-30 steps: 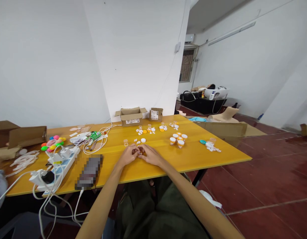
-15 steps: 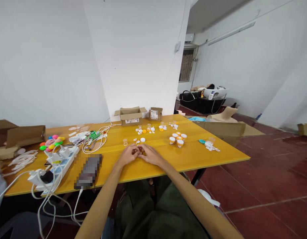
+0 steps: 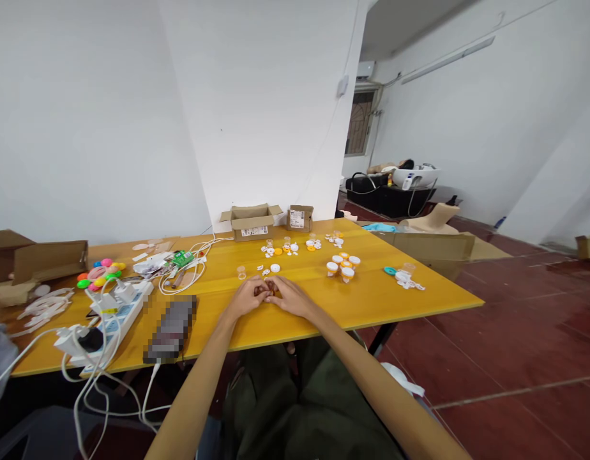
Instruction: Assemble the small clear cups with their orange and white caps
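My left hand (image 3: 247,298) and my right hand (image 3: 291,298) meet over the near part of the yellow wooden table (image 3: 371,300), fingers curled inward and fingertips together. Something small and orange-brown seems to show between them, but the fingers hide what it is. Just beyond the hands lies a round white piece (image 3: 274,268), with small white parts (image 3: 265,272) beside it. A clear plastic cup (image 3: 241,273) stands to the left of these. Farther right is a cluster of assembled white-and-orange capped pieces (image 3: 343,267).
Small piles of white and orange parts (image 3: 290,246) lie farther back, before two cardboard boxes (image 3: 253,222). At right are a teal ring (image 3: 389,271) and white parts (image 3: 406,280). A phone (image 3: 171,329), a power strip (image 3: 115,326) and cables occupy the left.
The right hand's fingers have shifted slightly against the left hand's. The camera view has moved a little; the parts on the table stay where they were.
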{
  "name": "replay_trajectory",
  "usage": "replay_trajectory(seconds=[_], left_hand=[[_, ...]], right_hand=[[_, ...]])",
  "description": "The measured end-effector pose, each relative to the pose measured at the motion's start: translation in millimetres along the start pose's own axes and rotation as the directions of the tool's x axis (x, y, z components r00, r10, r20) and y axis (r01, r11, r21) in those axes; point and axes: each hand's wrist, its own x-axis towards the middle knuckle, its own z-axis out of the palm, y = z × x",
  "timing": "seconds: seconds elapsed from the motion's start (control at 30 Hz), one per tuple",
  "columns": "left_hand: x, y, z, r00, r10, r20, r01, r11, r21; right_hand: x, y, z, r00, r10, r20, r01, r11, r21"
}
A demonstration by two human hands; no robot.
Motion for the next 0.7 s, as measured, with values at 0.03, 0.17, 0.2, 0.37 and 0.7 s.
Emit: replay_trajectory(seconds=[0.03, 0.17, 0.2, 0.37, 0.7], left_hand=[[0.1, -0.4, 0.0, 1.0, 0.0, 0.0, 0.0, 1.0, 0.0], [0.0, -0.7, -0.2, 1.0, -0.005, 0.014, 0.004, 1.0, 0.002], [0.0, -0.8, -0.2, 1.0, -0.006, 0.015, 0.006, 1.0, 0.003], [0.0, -3.2, 0.0, 1.0, -0.006, 0.016, 0.006, 1.0, -0.001], [0.8, 1.0, -2.1, 1.0, 0.01, -0.003, -0.01, 1.0, 0.02]], right_hand=[[0.0, -0.1, 0.0, 1.0, 0.002, 0.0, -0.002, 1.0, 0.002], [0.4, -1.5, -0.4, 1.0, 0.014, 0.005, -0.014, 1.0, -0.003], [0.6, -1.7, -0.4, 1.0, 0.013, 0.005, -0.013, 1.0, -0.005], [1.3, -0.1, 0.9, 1.0, -0.007, -0.008, 0.007, 1.0, -0.009], [0.9, 1.6, 2.7, 1.0, -0.009, -0.013, 0.008, 1.0, -0.019]])
